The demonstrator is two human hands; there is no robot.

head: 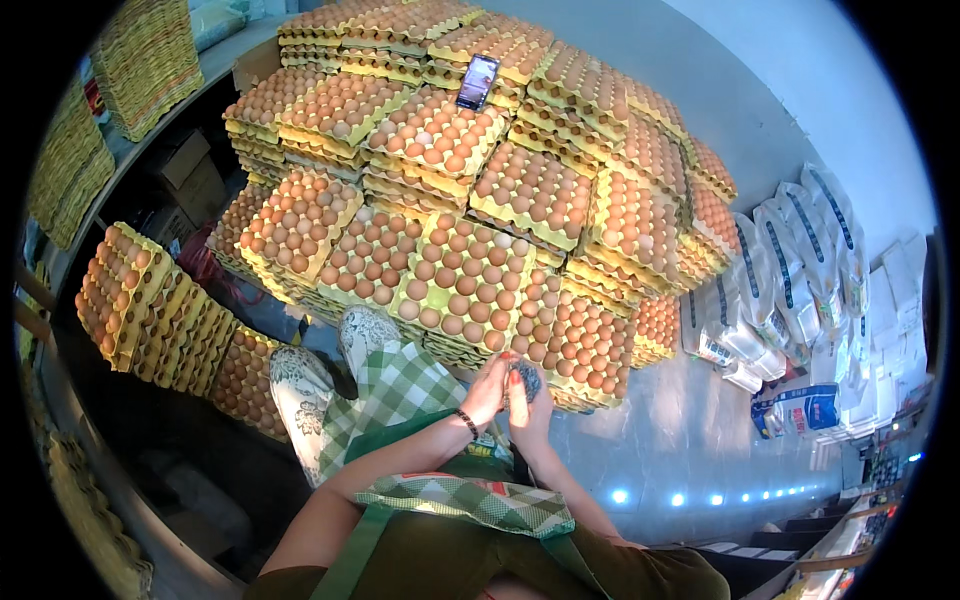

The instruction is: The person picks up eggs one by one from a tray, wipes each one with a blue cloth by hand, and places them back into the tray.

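Observation:
My left hand [489, 390] and my right hand [529, 405] meet in front of my apron. Between them they grip a grey, mesh-like scouring pad [526, 379], partly hidden by the fingers. Just beyond the hands lies a yellow pulp tray of brown eggs [466, 279], with one cell near its front holding no egg. More egg trays [589, 341] sit to its right. A green checked apron [405, 382] covers my lap, and a dark bracelet is on my left wrist.
Stacked egg trays [532, 187] rise ahead, with a phone [478, 82] leaning on them. Another stack of egg trays [180, 337] stands at the left. Cardboard boxes [187, 176] lie under a shelf. Plastic-wrapped packages [787, 262] line the right wall beside the tiled floor [675, 442].

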